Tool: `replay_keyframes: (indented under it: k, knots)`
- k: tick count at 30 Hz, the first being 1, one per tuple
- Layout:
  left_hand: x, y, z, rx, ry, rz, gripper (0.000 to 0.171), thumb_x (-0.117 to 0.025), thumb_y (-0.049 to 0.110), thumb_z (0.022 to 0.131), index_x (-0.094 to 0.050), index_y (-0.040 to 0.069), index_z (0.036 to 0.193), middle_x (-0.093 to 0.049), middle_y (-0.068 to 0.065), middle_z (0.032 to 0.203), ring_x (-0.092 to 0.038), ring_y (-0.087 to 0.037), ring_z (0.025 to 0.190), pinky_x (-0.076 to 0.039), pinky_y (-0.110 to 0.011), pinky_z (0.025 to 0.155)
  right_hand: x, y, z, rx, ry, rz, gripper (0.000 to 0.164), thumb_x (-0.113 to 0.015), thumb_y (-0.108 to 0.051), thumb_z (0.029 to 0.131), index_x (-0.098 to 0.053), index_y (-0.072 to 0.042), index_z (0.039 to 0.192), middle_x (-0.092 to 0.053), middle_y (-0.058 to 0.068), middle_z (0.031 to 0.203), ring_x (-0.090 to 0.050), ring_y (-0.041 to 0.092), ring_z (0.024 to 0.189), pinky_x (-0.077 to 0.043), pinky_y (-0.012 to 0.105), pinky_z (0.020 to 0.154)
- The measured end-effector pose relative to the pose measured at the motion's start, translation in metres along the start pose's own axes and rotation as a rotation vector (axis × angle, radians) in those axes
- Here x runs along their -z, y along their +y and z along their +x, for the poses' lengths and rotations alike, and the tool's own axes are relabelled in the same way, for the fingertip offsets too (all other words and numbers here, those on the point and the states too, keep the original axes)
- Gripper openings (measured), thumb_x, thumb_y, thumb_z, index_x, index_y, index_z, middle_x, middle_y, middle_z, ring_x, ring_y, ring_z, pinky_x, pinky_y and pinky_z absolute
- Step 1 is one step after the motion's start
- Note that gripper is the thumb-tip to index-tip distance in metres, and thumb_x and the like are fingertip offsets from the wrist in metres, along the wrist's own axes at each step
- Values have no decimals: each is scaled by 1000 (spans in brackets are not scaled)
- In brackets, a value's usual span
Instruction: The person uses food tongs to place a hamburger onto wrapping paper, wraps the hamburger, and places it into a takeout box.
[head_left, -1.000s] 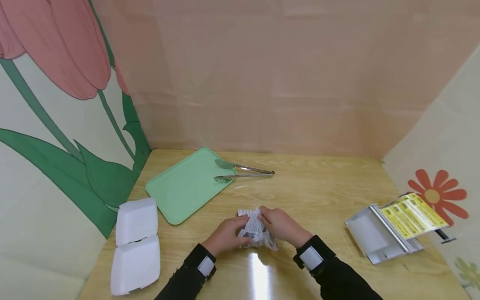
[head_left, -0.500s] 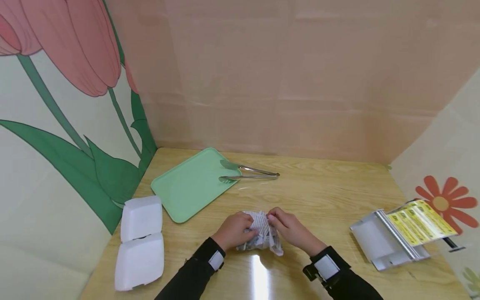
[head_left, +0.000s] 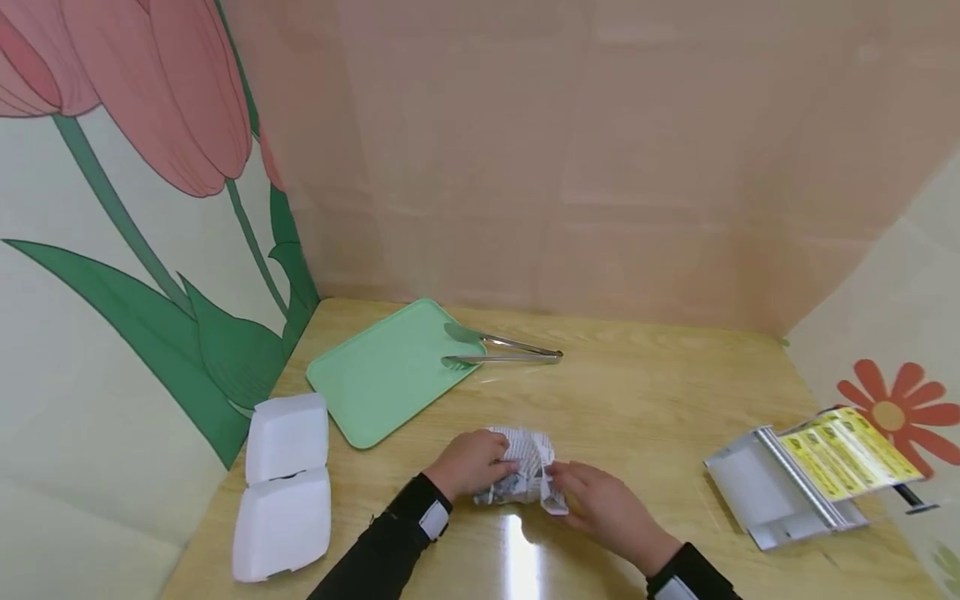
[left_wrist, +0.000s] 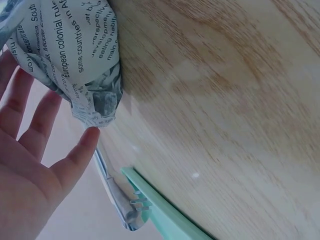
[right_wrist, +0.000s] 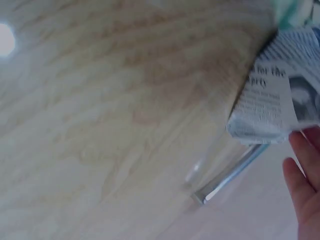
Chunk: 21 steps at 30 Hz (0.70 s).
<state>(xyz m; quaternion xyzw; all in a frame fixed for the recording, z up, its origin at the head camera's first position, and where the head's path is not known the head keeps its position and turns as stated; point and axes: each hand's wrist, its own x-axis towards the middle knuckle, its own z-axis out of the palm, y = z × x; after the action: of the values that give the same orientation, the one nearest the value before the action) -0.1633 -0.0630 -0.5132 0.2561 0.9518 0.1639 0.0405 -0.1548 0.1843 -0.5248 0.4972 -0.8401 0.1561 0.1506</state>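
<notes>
A bundle wrapped in printed newspaper-style paper (head_left: 529, 463) lies on the table in front of me. My left hand (head_left: 468, 463) holds its left side, with thumb and fingers set against the paper. In the left wrist view, the thumb of that hand (left_wrist: 35, 167) meets one end of the wrapped bundle (left_wrist: 75, 55). On the other side, my right hand (head_left: 613, 510) touches the bundle's right end with fairly straight fingertips. The right wrist view catches the fingers of this hand (right_wrist: 302, 185) under a folded paper edge (right_wrist: 265, 107). Whatever the paper wraps is hidden.
A green tray (head_left: 382, 375) lies behind and left, with metal tongs (head_left: 525, 358) partly over its right edge. At left stands an opened white foam box (head_left: 283, 521). A metal dispenser with a yellow-printed sheet (head_left: 843, 450) occupies the right side of the table.
My right hand has let go of the paper at the bundle's top right and moved right and nearer me, its fingers straighter. The left hand has shifted further around the bundle's left side.
</notes>
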Motion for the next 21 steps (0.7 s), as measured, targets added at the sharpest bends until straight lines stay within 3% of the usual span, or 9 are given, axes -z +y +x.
replay_keyframes:
  k: [3, 6, 11, 15, 18, 21]
  knots:
    - [-2, -1, -1, 6, -20, -26, 40, -56, 40, 93, -52, 17, 61, -47, 10, 74, -40, -4, 60, -33, -18, 55, -5, 1, -1, 55, 50, 5, 26, -80, -23, 71, -68, -16, 93, -69, 2, 105, -66, 18, 96, -54, 38, 83]
    - [-1, -3, -2, 9, -15, -40, 39, -54, 40, 94, -53, 17, 62, -46, 11, 74, -39, -4, 60, -33, -18, 55, -8, 4, -1, 67, 72, 49, 23, -78, -17, 72, -71, -15, 94, -70, 3, 105, -67, 19, 96, -54, 38, 82]
    - [-3, -2, -3, 35, -36, -135, 32, -54, 38, 95, -60, 18, 71, -48, 11, 68, -42, -2, 58, -35, -17, 55, -8, 3, -11, -76, 42, 200, 28, -73, -6, 78, -71, -11, 105, -71, 5, 107, -69, 19, 95, -56, 35, 79]
    - [0, 0, -3, 44, -74, -177, 29, -53, 37, 95, -60, 19, 74, -46, 11, 66, -42, -2, 58, -35, -17, 55, -8, 0, -13, -175, 51, 313, 23, -72, -4, 78, -69, -12, 100, -72, 5, 105, -69, 18, 92, -56, 34, 78]
    - [4, 1, -3, 25, -67, -159, 31, -53, 37, 96, -56, 18, 71, -43, 11, 65, -40, -3, 57, -34, -17, 55, -6, -5, -9, -200, 42, 271, 24, -77, -17, 76, -66, -15, 97, -71, 2, 104, -68, 15, 89, -56, 32, 76]
    - [7, -2, -6, 9, -38, -138, 31, -55, 36, 95, -56, 17, 70, -42, 11, 65, -39, -3, 56, -33, -17, 54, -7, -9, -2, -172, 12, 175, 28, -78, -27, 76, -65, -14, 98, -68, 1, 104, -67, 13, 89, -55, 29, 76]
